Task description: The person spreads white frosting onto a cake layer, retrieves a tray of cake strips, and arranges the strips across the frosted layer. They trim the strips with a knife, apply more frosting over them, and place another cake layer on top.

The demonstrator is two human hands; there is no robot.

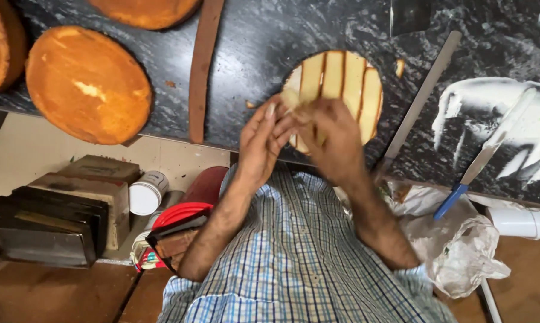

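Note:
A round sponge cake cut into several strips [348, 81] lies on the dark marbled counter [258, 42]. My right hand [334, 140] is closed around a pale cake strip [291, 99] just in front of the cut cake's near edge. My left hand [259, 143] presses against the same strip from the left, with its fingers nearly straight. Both hands meet over the counter's front edge and hide the lower left part of the cut cake.
Whole golden round cakes [87, 84] sit at the left, beside a long brown crust strip [201, 66]. A long knife [422, 96] lies to the right of the cut cake. A blue-handled palette knife [482, 155] rests on smeared white cream [497, 113]. Baking tins [49, 221] and plastic bags [461, 251] lie below the counter.

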